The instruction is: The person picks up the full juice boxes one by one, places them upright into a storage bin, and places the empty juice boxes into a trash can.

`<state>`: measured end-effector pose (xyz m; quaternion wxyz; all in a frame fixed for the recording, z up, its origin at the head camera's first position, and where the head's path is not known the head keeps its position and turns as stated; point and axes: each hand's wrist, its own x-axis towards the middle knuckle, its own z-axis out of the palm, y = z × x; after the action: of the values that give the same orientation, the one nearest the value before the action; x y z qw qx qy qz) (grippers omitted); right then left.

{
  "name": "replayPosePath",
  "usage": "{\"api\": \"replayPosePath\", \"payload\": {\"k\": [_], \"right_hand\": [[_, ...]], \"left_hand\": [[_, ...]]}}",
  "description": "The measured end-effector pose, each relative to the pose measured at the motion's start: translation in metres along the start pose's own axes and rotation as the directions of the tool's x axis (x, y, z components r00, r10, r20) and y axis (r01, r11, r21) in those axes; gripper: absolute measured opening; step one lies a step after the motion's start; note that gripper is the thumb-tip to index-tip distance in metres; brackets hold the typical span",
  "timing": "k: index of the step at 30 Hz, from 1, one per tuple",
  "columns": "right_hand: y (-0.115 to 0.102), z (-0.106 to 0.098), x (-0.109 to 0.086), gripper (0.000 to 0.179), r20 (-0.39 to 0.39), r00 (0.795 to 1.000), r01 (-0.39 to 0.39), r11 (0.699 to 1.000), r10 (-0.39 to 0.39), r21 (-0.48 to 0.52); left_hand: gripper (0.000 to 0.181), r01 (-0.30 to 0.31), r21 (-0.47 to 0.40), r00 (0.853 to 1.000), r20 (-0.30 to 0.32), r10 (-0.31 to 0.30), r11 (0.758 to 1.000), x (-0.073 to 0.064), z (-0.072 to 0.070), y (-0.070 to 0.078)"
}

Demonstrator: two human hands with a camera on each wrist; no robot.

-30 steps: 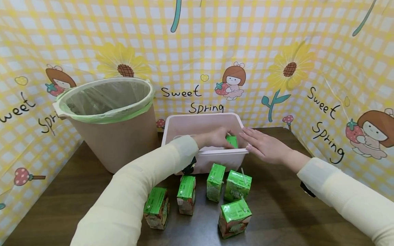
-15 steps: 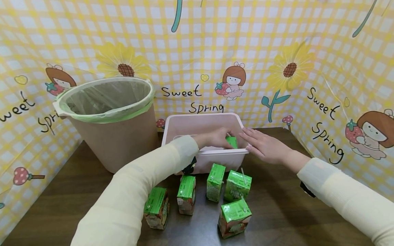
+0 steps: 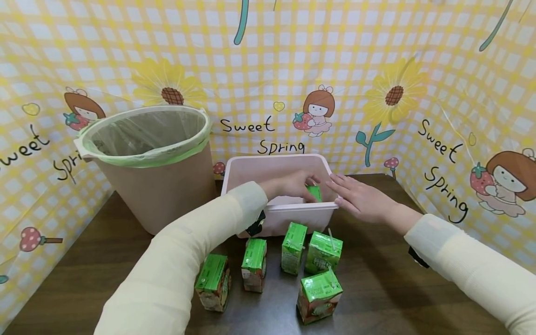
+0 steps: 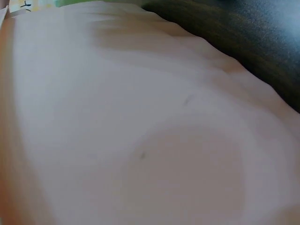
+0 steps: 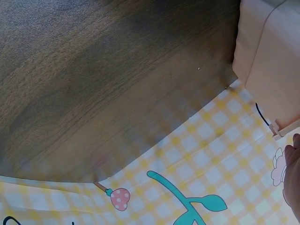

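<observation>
My left hand (image 3: pixel 297 184) reaches into a pale pink plastic tub (image 3: pixel 303 215). Its thumb and fingers bend round a green-topped juice box (image 3: pixel 314 193) at the tub's right end; the lower part of that box is hidden. Fingers straight, my right hand (image 3: pixel 362 200) lies against the right rim from outside. Only the tub's outer wall (image 4: pixel 117 103) fills most of the left wrist view. At the edge of the right wrist view, part of the right hand (image 5: pixel 293 173) shows beside the tub (image 5: pixel 276 61).
Several green-topped juice boxes stand on the dark wooden table (image 3: pixel 377 288) before the tub, including a left one (image 3: pixel 213 281), a front one (image 3: pixel 320 298) and one with a straw (image 3: pixel 324 253). A lined waste bin (image 3: pixel 167 195) stands left. Checked cloth (image 3: pixel 268 60) hangs behind.
My left hand has shifted slightly left inside the tub, its fingers lifted a little, and the juice box has shifted slightly with it. The right hand stays in place.
</observation>
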<state>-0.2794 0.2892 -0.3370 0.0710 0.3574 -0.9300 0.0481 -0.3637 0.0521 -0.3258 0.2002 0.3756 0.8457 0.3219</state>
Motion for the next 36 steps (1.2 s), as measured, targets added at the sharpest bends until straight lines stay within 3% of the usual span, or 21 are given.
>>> {"api": "replayPosePath", "payload": {"k": [10, 26, 36], "right_hand": [[-0.002, -0.001, 0.001, 0.054, 0.023, 1.0, -0.013, 1.0, 0.013, -0.009], [-0.001, 0.001, 0.001, 0.054, 0.013, 1.0, -0.006, 1.0, 0.006, 0.0], [-0.003, 0.001, 0.0, 0.055, 0.014, 1.0, -0.002, 1.0, 0.002, 0.002]], "left_hand": [[0.067, 0.014, -0.056, 1.0, -0.015, -0.015, 0.998, -0.006, -0.007, 0.002], [0.063, 0.044, -0.103, 0.995, -0.081, -0.053, 0.994, -0.035, -0.034, 0.011], [0.06, -0.073, -0.177, 0.991, -0.127, 0.05, 0.982, -0.061, -0.043, 0.016]]}}
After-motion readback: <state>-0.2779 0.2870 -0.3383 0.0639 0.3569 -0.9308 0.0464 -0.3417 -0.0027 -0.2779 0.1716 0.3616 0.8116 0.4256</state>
